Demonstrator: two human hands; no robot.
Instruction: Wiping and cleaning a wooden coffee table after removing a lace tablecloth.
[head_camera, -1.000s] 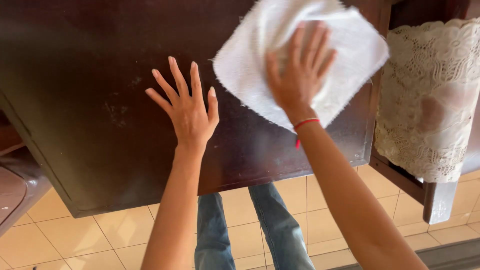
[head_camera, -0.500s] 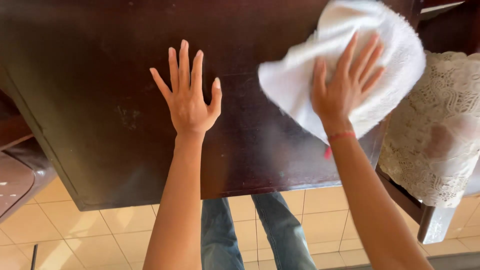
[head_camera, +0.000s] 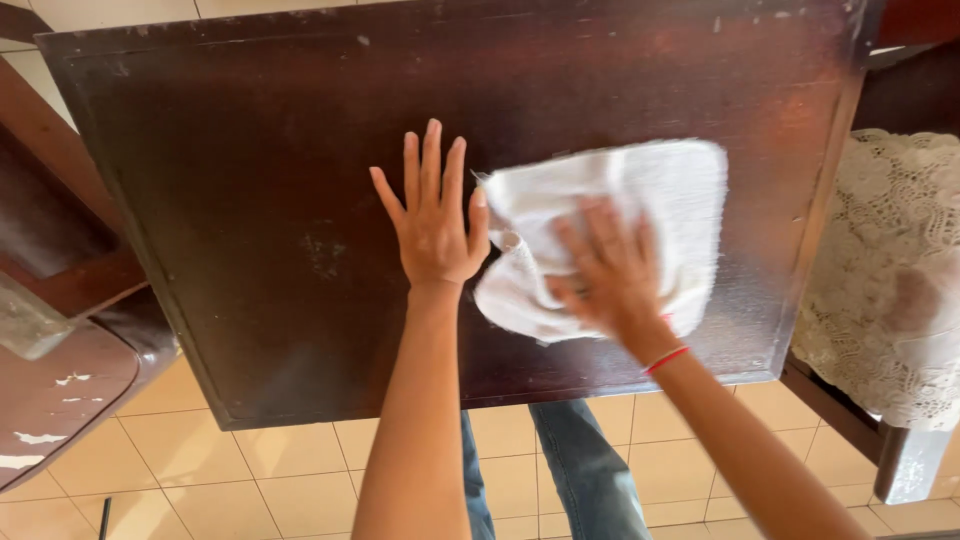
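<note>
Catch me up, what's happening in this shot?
A person stands at a dark wooden table, seen from above. The right hand presses a white cloth flat on the tabletop, right of centre. The left hand lies flat on the wood with fingers spread, beside the cloth and touching its left edge. Pale scuffs show on the wood left of the hands. A chair with a lace cover stands at the table's right side, on a tiled floor.

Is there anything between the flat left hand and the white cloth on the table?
Nothing in the head view. The left hand lies flat on the dark table, its thumb meeting the edge of the cloth under the right hand.
</note>
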